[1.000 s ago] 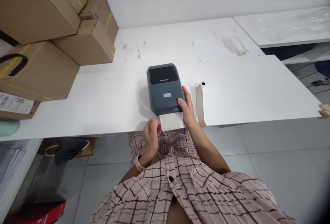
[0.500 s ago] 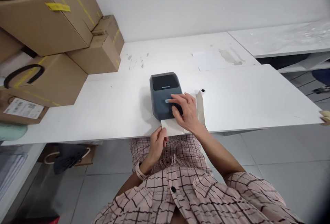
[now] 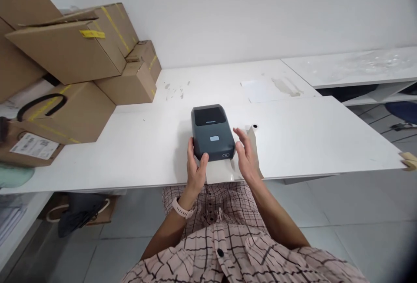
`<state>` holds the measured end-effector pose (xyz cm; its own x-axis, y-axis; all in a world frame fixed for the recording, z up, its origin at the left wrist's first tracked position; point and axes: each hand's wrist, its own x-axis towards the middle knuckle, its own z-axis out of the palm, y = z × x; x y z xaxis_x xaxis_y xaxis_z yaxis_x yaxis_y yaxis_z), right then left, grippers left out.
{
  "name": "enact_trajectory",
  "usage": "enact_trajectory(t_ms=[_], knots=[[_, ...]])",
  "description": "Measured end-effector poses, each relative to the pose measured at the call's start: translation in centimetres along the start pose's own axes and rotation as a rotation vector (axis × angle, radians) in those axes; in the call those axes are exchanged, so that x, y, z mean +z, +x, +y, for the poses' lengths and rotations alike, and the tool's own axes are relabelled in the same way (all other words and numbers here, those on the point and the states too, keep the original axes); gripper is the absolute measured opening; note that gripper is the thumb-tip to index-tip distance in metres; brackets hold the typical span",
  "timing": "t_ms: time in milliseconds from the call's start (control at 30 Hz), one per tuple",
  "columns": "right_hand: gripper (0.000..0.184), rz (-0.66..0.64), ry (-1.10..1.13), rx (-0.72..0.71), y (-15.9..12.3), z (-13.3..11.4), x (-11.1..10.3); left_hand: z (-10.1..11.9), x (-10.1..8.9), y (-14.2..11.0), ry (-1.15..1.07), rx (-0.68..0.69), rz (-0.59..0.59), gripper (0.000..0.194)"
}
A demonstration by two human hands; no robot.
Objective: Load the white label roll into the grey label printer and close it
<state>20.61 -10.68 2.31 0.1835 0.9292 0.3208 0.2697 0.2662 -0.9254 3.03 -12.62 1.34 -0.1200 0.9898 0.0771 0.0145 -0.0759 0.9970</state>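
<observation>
A dark blue-grey label printer point(image 3: 213, 137) sits near the table's front edge, with a light button on its top. My left hand point(image 3: 196, 168) holds its left front corner, fingers along the side and thumb at the front. Beside the printer's right front corner is my right hand point(image 3: 246, 155), fingers apart and holding nothing; whether its fingertips touch the casing I cannot tell. White paper point(image 3: 217, 172) lies under the printer's front and reaches the table edge. To the right, a small paper roll point(image 3: 255, 126) trails a strip partly hidden by my right hand.
Cardboard boxes point(image 3: 78, 48) with yellow tape are stacked on the left of the white table point(image 3: 299, 135). A white sheet point(image 3: 256, 90) lies farther back. Clear plastic point(image 3: 374, 64) rests on the surface at the far right. A dark bag point(image 3: 76, 213) is below the table.
My right hand has left the printer's top button and moved to its right side, opening. My left hand has let go of the paper and moved up onto the printer's left corner.
</observation>
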Motion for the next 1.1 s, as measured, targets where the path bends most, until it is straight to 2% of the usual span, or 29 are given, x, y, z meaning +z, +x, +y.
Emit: enact_trajectory(t_ms=[67, 133, 367, 567, 667, 767, 867, 967, 1033, 1100], knots=[[0.057, -0.030, 0.080, 0.112, -0.7, 1.1, 0.0, -0.6, 0.1, 0.0, -0.039, 0.007, -0.021, 0.084], [0.063, -0.046, 0.112, 0.133, -1.0, 1.6, 0.4, -1.0, 0.2, 0.1, -0.055, 0.014, -0.021, 0.085], [0.062, -0.007, 0.199, 0.076, -0.9, 2.3, 0.9, -1.1, -0.2, 0.4, 0.169, 0.045, 0.097, 0.078], [0.059, -0.015, 0.188, 0.018, 0.6, 1.6, 0.2, -0.2, -0.7, 1.6, 0.111, 0.121, 0.083, 0.074], [0.059, -0.041, 0.149, -0.064, 3.6, 0.2, -0.2, 2.0, -1.2, 4.1, 0.026, 0.199, 0.053, 0.072], [0.068, -0.091, 0.114, -0.133, 8.2, -1.6, 0.0, 4.6, -1.6, 8.2, -0.008, 0.277, 0.013, 0.066], [0.080, -0.108, 0.057, -0.174, 13.2, -2.8, 1.1, 5.6, -2.1, 12.6, -0.019, 0.294, -0.054, 0.063], [0.091, -0.083, 0.005, -0.210, 17.3, -3.2, 2.7, 4.1, -2.3, 15.1, 0.024, 0.207, -0.064, 0.075], [0.096, -0.066, -0.007, -0.215, 19.5, -3.0, 3.8, 2.3, -2.1, 14.9, 0.113, 0.099, -0.043, 0.083], [0.101, -0.062, -0.029, -0.203, 21.4, -2.5, 4.6, 0.7, -1.8, 13.7, 0.208, -0.006, -0.057, 0.089]])
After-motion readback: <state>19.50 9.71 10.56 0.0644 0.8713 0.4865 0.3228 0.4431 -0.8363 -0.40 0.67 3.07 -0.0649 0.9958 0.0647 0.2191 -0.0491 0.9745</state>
